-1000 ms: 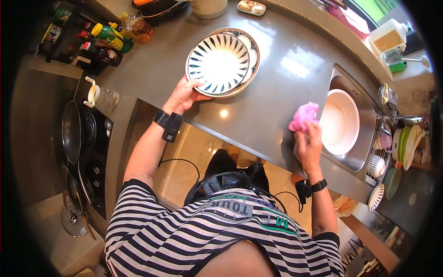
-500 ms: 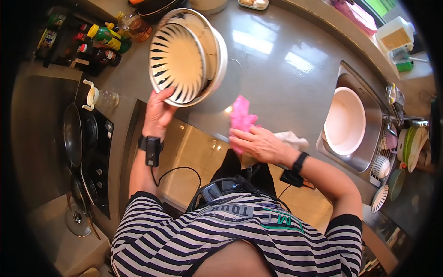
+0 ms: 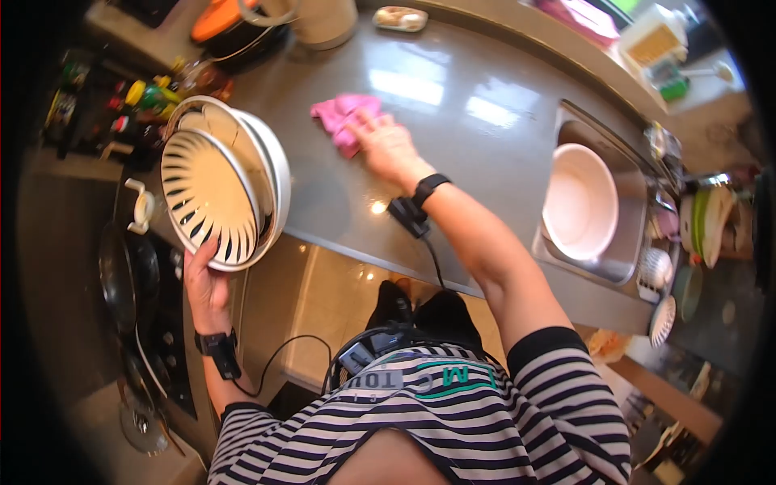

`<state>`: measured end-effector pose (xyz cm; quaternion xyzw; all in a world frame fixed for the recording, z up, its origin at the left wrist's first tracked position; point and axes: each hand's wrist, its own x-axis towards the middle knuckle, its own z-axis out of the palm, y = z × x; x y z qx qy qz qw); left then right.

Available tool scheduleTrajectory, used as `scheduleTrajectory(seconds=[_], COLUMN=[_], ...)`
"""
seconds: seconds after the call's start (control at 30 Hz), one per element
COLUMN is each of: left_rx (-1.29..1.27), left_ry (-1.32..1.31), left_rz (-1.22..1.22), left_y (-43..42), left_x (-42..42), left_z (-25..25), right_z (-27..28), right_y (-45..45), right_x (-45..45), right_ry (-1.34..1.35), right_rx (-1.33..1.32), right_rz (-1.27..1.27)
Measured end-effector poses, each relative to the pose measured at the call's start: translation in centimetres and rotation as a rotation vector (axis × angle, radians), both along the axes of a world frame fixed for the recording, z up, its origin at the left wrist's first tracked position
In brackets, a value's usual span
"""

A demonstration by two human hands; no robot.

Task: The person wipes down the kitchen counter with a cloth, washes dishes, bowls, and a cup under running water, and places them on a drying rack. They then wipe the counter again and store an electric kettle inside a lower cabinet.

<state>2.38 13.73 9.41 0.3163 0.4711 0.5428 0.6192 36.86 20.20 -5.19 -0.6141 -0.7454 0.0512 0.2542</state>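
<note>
A stack of patterned bowls (image 3: 212, 194) is held tilted above the counter's left part by my left hand (image 3: 207, 283), with the thumb over the near rim. The front bowl has dark petal marks around its inside. My right hand (image 3: 386, 147) presses a crumpled pink cloth (image 3: 346, 118) on the grey countertop (image 3: 461, 178), to the right of the bowls. Its fingers lie on the cloth's right part.
At the right, a white basin (image 3: 580, 202) sits in the steel sink (image 3: 626, 234). Bottles (image 3: 149, 95) and an orange-lidded pot (image 3: 222, 23) stand at the back left. Pans (image 3: 117, 271) are on the stove. A small tray (image 3: 400, 18) lies at the back.
My left hand has carried the bowls left and toward me, off the countertop. My right hand has moved the pink cloth from beside the sink to the counter's left-middle part.
</note>
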Motion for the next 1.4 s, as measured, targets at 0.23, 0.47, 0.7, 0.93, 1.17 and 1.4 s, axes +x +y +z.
scheduleTrajectory(seconds=[0.23, 0.47, 0.7, 0.93, 1.17, 1.4], left_rx=[-0.073, -0.113, -0.150, -0.159, -0.102, -0.190], left_ry=[-0.063, -0.058, -0.072, 0.043, 0.096, 0.082], left_rz=[-0.173, -0.333, -0.616, -0.758, -0.831, -0.832], left_y=[-0.9, 0.0, 1.0, -0.2, -0.2, -1.1], left_x=[3.3, 6.9, 11.8, 18.4, 21.9, 22.9], left_z=[-2.7, -4.1, -5.2, -5.3, -6.6, -6.3], right_z=[-2.4, 5.2, 10.1, 14.7, 10.2, 8.3], right_y=[-12.7, -19.6, -8.0, -15.8, -16.5, -17.1], right_x=[28.8, 31.4, 18.8, 8.7, 10.9, 13.1], right_ry=[0.164, 0.239, 0.487, 0.097, 0.227, 0.366], right_rx=[-0.289, 0.222, 0.205, 0.069, -0.201, -0.138], right_rz=[-1.057, -1.051, -0.373, -0.504, -0.512, -0.471])
